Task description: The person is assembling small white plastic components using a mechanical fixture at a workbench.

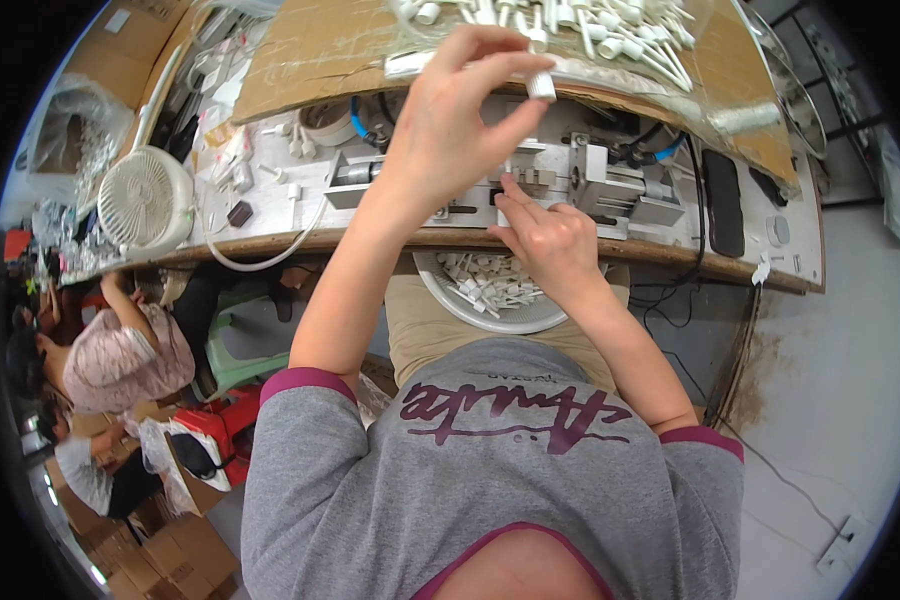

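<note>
My left hand is raised over the front of the bench, closed in a pinch on a white plastic cap piece with a ribbed end. Lower and to the right, my right hand rests at the small metal clamping fixture. Its index finger reaches onto the fixture's near side and its thumb stands apart; I see nothing held in it. Many similar white stemmed caps lie heaped on the cardboard at the back. A white basket of small white parts sits on my lap.
Metal cylinder units with blue hoses flank the fixture. A white fan stands at the left end of the bench. A dark phone and black cables lie to the right. Other people sit at the far left among cardboard boxes.
</note>
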`<state>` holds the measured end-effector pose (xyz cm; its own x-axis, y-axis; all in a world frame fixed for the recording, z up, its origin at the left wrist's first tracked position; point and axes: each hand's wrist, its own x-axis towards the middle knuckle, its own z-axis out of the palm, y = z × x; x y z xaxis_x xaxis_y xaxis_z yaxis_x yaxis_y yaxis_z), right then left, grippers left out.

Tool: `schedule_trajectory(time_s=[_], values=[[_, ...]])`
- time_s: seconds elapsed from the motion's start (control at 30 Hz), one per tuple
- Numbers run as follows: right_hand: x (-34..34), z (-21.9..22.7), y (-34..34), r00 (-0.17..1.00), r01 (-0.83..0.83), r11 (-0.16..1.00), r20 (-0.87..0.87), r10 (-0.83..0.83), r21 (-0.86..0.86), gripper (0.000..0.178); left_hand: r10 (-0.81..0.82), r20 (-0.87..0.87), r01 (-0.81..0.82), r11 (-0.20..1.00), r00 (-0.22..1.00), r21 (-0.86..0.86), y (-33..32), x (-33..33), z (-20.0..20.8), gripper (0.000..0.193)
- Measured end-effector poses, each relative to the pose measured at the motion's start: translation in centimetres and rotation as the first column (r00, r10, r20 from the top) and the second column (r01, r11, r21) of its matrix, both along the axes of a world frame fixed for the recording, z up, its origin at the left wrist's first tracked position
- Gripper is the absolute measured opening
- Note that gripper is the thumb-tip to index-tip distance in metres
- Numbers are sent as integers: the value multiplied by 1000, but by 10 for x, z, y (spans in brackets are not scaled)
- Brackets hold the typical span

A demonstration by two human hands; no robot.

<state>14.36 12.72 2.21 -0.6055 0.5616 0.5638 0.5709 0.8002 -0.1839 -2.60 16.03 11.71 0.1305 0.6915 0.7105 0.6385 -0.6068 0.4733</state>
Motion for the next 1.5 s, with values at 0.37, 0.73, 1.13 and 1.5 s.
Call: schedule_trajectory(time_s=[0.37,0.73,1.13,1.5], values=[[24,93,59,954,49,923,-257,-157,-381,27,24,-92,-49,960,995,-275,-88,-14,-34,31],[30,94,171,904,420,896,159,-398,-146,52,59,-454,-179,958,889,-224,-86,13,-87,25],[20,95,170,975,221,938,45,-217,-265,38,28,-481,-150,964,877,-219,-73,14,-82,22],[19,89,90,964,5,954,-255,75,300,30,-5,509,213,912,861,-352,-47,24,-16,41]])
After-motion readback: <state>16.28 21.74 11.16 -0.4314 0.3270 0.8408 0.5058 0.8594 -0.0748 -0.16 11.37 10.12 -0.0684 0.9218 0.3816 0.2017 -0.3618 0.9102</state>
